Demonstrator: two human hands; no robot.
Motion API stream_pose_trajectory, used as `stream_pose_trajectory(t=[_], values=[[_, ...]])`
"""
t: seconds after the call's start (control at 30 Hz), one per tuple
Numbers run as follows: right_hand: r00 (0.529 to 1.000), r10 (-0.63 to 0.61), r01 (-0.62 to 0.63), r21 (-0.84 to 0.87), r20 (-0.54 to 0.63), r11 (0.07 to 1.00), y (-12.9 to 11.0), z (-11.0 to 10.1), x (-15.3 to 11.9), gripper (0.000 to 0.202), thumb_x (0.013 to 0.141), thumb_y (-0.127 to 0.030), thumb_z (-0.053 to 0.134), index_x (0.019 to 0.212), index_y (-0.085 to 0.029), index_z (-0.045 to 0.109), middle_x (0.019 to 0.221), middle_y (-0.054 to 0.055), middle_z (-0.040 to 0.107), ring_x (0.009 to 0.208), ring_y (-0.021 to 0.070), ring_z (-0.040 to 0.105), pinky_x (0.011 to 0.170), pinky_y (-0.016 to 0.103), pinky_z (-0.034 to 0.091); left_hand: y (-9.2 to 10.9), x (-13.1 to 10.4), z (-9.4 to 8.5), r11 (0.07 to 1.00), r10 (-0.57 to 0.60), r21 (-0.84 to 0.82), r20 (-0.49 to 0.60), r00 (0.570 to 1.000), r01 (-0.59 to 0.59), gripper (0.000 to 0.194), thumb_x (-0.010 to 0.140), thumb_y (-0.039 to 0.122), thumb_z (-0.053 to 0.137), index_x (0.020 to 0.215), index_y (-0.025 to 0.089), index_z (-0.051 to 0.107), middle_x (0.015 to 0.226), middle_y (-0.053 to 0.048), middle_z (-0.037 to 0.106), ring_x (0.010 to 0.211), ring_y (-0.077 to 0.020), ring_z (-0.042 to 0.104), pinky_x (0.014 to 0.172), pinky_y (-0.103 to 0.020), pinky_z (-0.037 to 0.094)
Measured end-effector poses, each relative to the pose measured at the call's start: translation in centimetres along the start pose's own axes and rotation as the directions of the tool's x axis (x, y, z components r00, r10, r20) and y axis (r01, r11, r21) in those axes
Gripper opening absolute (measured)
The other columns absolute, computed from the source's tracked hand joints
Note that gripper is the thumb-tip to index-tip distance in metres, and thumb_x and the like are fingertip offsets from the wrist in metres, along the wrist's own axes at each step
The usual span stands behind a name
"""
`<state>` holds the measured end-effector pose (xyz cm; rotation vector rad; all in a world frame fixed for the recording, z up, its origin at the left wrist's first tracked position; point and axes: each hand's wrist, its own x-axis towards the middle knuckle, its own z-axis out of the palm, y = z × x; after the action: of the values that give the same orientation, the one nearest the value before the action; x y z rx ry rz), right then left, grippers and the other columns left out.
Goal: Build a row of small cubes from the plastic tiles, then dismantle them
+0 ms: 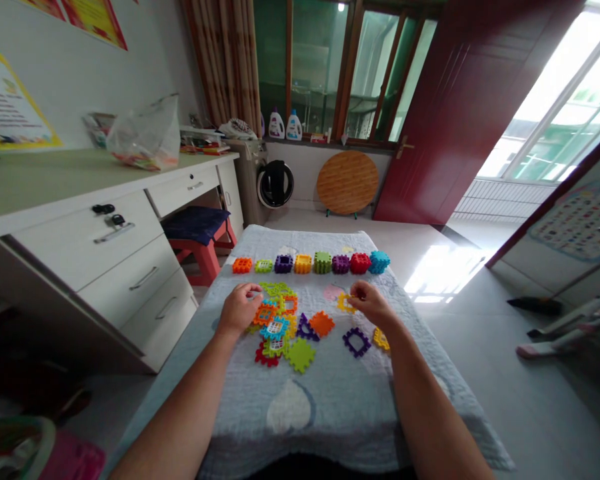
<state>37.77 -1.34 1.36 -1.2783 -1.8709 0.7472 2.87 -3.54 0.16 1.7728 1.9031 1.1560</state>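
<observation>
Bare forearms (183,393) are spanning a crinkled, cloth-covered tabletop (347,407), where the right hand (373,303) is pinching a notched yellow plastic frame (341,304); the left hand (240,308) is lying curled beside heaped toothed pieces (276,327), its grip unclear. Beyond, eight boxy stacks (323,263) are forming a row. Farther out, a red stool (206,264) and round wooden board (347,181) are standing.
</observation>
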Motion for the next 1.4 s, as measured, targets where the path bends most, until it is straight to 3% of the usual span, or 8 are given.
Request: stream_pose_trajectory(t=[0.13,0.3,0.43,0.67,0.9,1.1,1.3,1.4], values=[[0.964,-0.08,0.033,-0.182,-0.255,0.983,0.0,0.1,0.1,0.004,0.072,-0.02,0.053,0.072,-0.02,0.049,0.074,0.0,0.05,0.069,0.0142,0.046,0.066,0.026,0.038,0.1,-0.2,0.2,1.0,0.016,-0.022,0.028,0.999,-0.015,0.025,0.073,0.033,0.051,0.087,0.018,0.064,0.095,-0.007,0.067,0.082,-0.0191,0.062,0.083,-0.032,0.049],[0.999,-0.034,0.036,-0.415,0.012,0.909,-0.3,0.7,-0.7,0.013,0.066,-0.014,0.057,0.078,-0.019,0.059,0.086,0.003,0.056,0.085,0.018,0.049,0.08,0.03,0.039,0.4,-0.3,0.1,0.999,0.027,-0.029,0.046,0.999,-0.025,0.027,0.073,0.035,0.05,0.089,0.017,0.064,0.094,-0.007,0.068,0.086,-0.0203,0.063,0.086,-0.033,0.049],[0.988,0.039,0.027,-0.418,0.147,0.908,-0.6,0.5,-0.8,0.013,0.068,-0.016,0.058,0.077,-0.019,0.065,0.089,0.003,0.06,0.089,0.0188,0.052,0.086,0.032,0.039,0.6,-0.4,0.0,0.999,0.04,-0.029,0.077,0.996,-0.038,0.03,0.073,0.039,0.053,0.091,0.018,0.064,0.095,-0.007,0.068,0.089,-0.021,0.063,0.087,-0.033,0.049],[0.988,0.085,-0.122,-0.306,-0.13,0.944,-0.7,-2.7,-0.9,0.026,0.076,-0.016,0.048,0.095,-0.019,0.066,0.095,0.006,0.066,0.086,0.0181,0.06,0.08,0.032,0.046,0.8,-0.5,0.1,0.995,0.097,-0.005,0.133,0.986,-0.097,0.033,0.071,0.044,0.055,0.09,0.019,0.064,0.096,-0.007,0.069,0.09,-0.0214,0.063,0.087,-0.033,0.05],[0.944,0.236,-0.075,-0.542,0.233,0.837,-2.5,-6.7,-5.8,0.049,0.061,-0.031,0.075,0.107,-0.017,0.063,0.106,0.01,0.064,0.096,0.0236,0.058,0.087,0.036,0.045,1.0,-0.4,-0.1,0.995,0.095,0.017,0.106,0.99,-0.098,0.033,0.071,0.046,0.055,0.09,0.02,0.065,0.096,-0.006,0.07,0.089,-0.0219,0.064,0.087,-0.033,0.049],[0.941,0.277,-0.114,-0.593,0.192,0.797,-2.8,-5.7,-7.9,0.044,0.061,-0.021,0.071,0.103,-0.015,0.062,0.102,0.01,0.063,0.095,0.023,0.058,0.087,0.034,0.044,1.3,-0.5,-0.4,0.997,0.073,0.032,0.074,0.995,-0.076,0.034,0.071,0.046,0.053,0.089,0.019,0.065,0.096,-0.007,0.069,0.09,-0.0226,0.064,0.088,-0.034,0.049],[0.972,0.188,-0.123,-0.375,0.141,0.919,-3.0,-5.6,-5.6,0.014,0.081,-0.024,0.049,0.086,-0.017,0.06,0.081,0.004,0.066,0.07,0.0147,0.059,0.064,0.026,0.044,1.1,-0.3,-0.3,1.0,0.016,0.024,0.079,0.997,-0.017,0.033,0.069,0.044,0.053,0.087,0.019,0.064,0.095,-0.007,0.071,0.09,-0.0223,0.065,0.088,-0.033,0.05],[0.977,0.199,-0.152,-0.401,0.078,0.903,-2.6,-4.9,-4.2,0.019,0.084,-0.025,0.043,0.078,-0.018,0.059,0.067,0.001,0.061,0.06,0.0129,0.054,0.058,0.025,0.039,1.1,-0.3,-0.3,1.0,0.002,0.023,0.094,0.996,-0.004,0.031,0.069,0.044,0.054,0.086,0.02,0.064,0.094,-0.006,0.071,0.088,-0.0218,0.065,0.087,-0.033,0.05]])
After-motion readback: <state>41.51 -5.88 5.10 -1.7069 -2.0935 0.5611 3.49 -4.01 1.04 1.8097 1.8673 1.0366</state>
